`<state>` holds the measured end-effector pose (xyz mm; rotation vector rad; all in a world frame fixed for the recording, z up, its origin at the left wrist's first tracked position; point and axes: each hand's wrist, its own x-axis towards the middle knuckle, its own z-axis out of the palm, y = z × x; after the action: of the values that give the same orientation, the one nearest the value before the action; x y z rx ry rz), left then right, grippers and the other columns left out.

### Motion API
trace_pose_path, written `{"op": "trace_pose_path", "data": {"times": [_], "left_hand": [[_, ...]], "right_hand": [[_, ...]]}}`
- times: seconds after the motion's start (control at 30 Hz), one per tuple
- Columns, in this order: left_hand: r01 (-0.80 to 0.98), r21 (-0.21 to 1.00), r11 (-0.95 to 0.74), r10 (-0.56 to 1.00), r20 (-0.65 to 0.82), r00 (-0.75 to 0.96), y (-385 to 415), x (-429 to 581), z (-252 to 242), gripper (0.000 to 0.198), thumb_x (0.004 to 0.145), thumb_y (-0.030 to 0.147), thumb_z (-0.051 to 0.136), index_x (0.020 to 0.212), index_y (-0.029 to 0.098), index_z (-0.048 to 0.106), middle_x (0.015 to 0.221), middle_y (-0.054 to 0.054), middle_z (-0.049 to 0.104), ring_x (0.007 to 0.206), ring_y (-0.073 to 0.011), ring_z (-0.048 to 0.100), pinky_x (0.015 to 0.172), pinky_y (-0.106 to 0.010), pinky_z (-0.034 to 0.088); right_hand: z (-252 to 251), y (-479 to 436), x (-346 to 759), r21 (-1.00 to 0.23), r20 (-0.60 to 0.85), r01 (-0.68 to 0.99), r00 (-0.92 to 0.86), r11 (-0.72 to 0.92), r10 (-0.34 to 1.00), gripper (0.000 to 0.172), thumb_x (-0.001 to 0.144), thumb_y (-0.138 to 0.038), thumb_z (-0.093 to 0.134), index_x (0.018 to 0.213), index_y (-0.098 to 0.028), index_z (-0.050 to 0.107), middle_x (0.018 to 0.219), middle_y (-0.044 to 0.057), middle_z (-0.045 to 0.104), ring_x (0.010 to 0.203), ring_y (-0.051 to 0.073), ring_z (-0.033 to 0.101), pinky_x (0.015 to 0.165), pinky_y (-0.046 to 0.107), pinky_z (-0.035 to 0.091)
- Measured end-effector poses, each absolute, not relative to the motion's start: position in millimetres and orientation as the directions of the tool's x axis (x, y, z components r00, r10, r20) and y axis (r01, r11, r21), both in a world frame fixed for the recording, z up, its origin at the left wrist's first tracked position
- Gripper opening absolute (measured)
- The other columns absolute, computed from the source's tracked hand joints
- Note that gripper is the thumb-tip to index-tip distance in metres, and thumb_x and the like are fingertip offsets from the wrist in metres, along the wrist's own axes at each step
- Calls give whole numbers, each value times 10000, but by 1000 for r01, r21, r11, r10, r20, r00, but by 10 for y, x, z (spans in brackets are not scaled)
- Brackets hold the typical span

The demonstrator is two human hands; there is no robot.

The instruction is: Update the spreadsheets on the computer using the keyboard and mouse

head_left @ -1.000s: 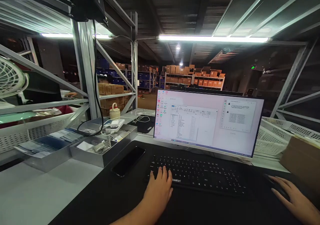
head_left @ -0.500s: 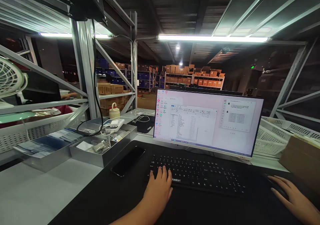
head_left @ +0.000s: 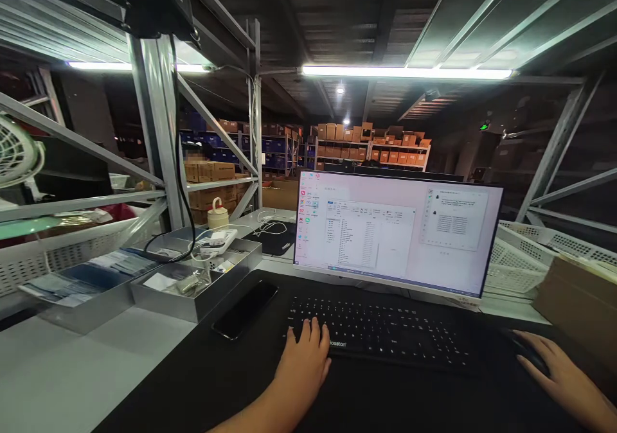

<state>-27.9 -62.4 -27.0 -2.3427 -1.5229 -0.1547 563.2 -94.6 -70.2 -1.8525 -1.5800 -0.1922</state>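
My left hand [head_left: 303, 359] rests on the left end of a black keyboard [head_left: 385, 331], fingers spread over the keys, holding nothing. My right hand [head_left: 562, 369] lies at the far right over a dark mouse [head_left: 525, 351], fingers curved on top of it. Behind the keyboard stands a lit monitor [head_left: 395, 230] with file windows on its screen. A black desk mat [head_left: 202, 381] lies under the keyboard and both hands.
A black phone [head_left: 245, 309] lies left of the keyboard. Grey trays [head_left: 193, 288] with small items and cables stand at the left, beside metal rack posts [head_left: 154, 131]. White baskets [head_left: 515, 263] and a cardboard box [head_left: 576, 298] sit at the right. Shelves of boxes fill the background.
The view has shifted slightly to the right. Both hands stay where they were on keyboard and mouse.
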Motion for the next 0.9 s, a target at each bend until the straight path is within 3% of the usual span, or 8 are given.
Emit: {"op": "trace_pose_path", "data": {"times": [0.33, 0.63, 0.9], "left_hand": [[901, -233, -367, 865, 271, 422, -607, -287, -227, 510, 943, 280, 469, 1445, 188, 482, 1488, -198, 503, 1356, -362, 491, 1050, -615, 455], [887, -279, -368, 847, 292, 443, -590, -296, -220, 508, 925, 189, 430, 1427, 194, 509, 1467, -199, 526, 1335, -375, 510, 1020, -611, 476], [872, -317, -373, 833, 299, 465, -568, -314, -249, 508, 924, 166, 400, 1416, 184, 522, 1443, -207, 549, 1309, -373, 534, 991, -612, 496]], "right_hand": [[-672, -954, 5634, -281, 561, 953, 260, -115, 786, 570, 808, -543, 474, 1246, -200, 600, 1252, 136, 633, 1176, 300, 628, 1003, 428, 517], [-499, -1013, 5436, -299, 531, 940, 308, -165, 789, 492, 830, -489, 462, 1228, -232, 597, 1248, 120, 619, 1194, 276, 605, 1059, 438, 474], [-462, -1055, 5376, -310, 502, 927, 349, -212, 792, 509, 847, -526, 452, 1260, -262, 584, 1304, 101, 588, 1174, 263, 617, 971, 420, 524]]}}
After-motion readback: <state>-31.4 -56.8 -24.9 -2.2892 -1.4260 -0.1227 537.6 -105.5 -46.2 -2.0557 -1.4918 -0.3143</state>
